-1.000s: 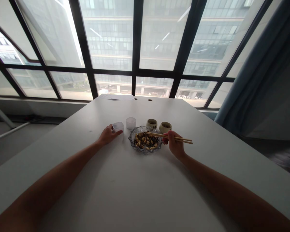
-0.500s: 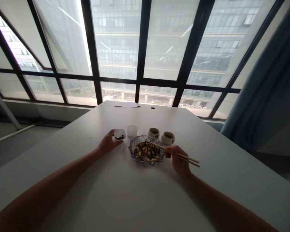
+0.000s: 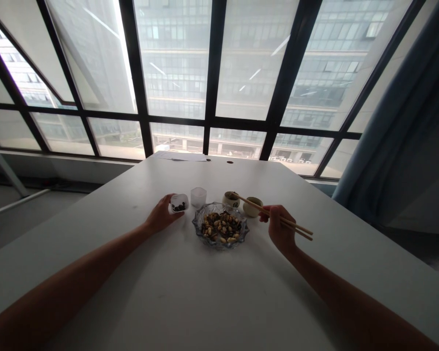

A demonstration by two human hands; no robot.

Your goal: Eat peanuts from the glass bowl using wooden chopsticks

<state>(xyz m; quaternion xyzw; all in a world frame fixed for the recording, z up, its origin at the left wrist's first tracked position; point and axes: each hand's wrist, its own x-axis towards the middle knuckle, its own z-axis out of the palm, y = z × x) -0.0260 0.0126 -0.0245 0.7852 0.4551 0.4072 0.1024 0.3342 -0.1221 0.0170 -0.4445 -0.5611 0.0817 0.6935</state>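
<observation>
My left hand (image 3: pixel 163 214) is closed around the side of a small clear plastic cup (image 3: pixel 179 197), tilted so that several dark seeds (image 3: pixel 179 207) show inside. My right hand (image 3: pixel 281 228) grips a pair of wooden chopsticks (image 3: pixel 291 226). Their tips reach over the left ceramic cup (image 3: pixel 231 199); whether they pinch anything is too small to tell. Close by, a second ceramic cup (image 3: pixel 251 209) is partly covered by the chopsticks. Between my hands stands a scalloped glass bowl (image 3: pixel 196 228) with mixed nuts and dark seeds (image 3: pixel 222 227).
Another clear plastic cup (image 3: pixel 198 196) stands behind the bowl, near the left cup. White paper (image 3: pixel 183 156) lies at the far edge of the white table (image 3: pixel 190 297). Large windows rise beyond it, and a blue curtain (image 3: pixel 373 141) hangs at the right.
My right hand has moved right, bringing the chopstick tips up from the nuts in the bowl to the left ceramic cup. My left hand still holds its plastic cup.
</observation>
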